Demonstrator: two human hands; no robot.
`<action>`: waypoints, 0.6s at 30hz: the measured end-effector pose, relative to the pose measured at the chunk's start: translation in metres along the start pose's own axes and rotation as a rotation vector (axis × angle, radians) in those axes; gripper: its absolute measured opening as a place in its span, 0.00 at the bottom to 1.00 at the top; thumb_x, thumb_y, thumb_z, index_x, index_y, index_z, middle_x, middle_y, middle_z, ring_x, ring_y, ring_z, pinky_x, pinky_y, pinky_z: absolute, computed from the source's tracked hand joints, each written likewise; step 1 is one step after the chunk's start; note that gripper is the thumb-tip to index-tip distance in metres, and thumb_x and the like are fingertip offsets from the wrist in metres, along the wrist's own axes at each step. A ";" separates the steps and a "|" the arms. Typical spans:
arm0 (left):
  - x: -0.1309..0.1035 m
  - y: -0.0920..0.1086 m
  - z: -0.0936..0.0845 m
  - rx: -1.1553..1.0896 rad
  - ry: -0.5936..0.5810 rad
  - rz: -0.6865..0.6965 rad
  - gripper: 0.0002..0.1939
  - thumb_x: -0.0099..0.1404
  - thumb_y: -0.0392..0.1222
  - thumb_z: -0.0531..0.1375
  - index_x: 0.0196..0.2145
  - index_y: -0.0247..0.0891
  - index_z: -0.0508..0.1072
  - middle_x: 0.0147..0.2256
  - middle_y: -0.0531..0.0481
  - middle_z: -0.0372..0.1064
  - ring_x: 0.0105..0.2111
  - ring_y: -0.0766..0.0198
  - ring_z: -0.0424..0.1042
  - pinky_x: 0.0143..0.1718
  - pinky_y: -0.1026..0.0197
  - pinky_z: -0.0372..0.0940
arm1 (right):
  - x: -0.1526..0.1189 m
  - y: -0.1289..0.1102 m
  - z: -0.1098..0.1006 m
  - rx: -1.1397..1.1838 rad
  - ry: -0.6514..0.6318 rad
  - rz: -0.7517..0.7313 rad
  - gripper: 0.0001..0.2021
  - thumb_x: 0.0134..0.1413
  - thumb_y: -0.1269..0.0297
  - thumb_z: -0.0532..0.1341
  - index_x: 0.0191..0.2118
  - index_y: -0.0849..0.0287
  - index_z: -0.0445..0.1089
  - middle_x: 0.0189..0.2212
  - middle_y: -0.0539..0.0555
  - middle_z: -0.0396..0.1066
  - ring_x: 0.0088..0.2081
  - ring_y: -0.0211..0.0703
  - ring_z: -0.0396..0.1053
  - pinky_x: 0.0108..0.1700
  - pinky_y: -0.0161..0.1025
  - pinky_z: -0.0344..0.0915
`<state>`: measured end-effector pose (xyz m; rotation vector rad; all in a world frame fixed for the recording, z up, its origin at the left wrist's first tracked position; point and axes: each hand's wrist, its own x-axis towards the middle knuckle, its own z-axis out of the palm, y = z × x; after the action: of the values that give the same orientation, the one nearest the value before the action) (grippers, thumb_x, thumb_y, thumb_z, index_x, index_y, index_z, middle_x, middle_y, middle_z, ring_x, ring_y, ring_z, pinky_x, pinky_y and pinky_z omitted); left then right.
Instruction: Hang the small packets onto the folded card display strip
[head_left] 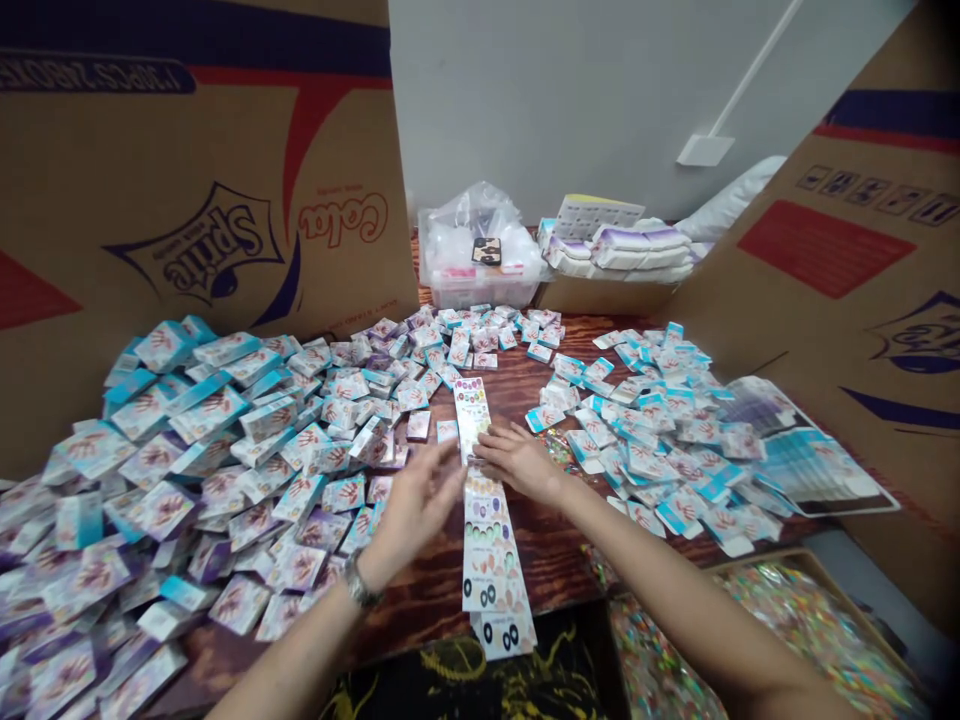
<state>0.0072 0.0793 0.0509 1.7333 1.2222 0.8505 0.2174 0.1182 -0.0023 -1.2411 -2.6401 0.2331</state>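
1. Black cloth with yellow pattern [450, 680], bottom edge; sticker strips [499, 560] hang over table edge just above it, lower ends overlapping and fanned.
2. Open carton of multicolored packets [817, 630], lower right, contents blurry, probably small wrapped pieces.
3. Left hand [420, 505], metal watch [363, 582] on wrist: half open, fingers curved at strips' left edge; can't tell if fingertips pinch.
4. Right hand [521, 462]: open, palm down, fingers nearly straight across strips, pressing or resting, nothing visibly gripped.
5. Strips run lengthwise between box piles, on wood-grain table [555, 560].
6. Left pile of small boxes [225, 470], blue/purple/white, hand print; right pile [667, 430], mostly blue/white.
7. Large cartons [187, 200] both sides.
8. Clear plastic tub [484, 290] with bags, back; flat-box bundles [637, 250] beside it, wall [540, 100] behind.
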 end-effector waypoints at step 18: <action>-0.023 0.021 0.018 -0.794 -0.122 -0.292 0.23 0.66 0.55 0.50 0.47 0.36 0.70 0.44 0.43 0.71 0.45 0.56 0.68 0.52 0.53 0.59 | -0.040 -0.084 -0.107 0.505 0.227 0.044 0.10 0.61 0.69 0.54 0.46 0.56 0.69 0.36 0.51 0.74 0.36 0.37 0.69 0.38 0.36 0.66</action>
<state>0.0243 0.0491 0.0612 0.9263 0.8523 0.8746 0.2079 0.0391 0.1155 -1.0770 -2.1736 0.6743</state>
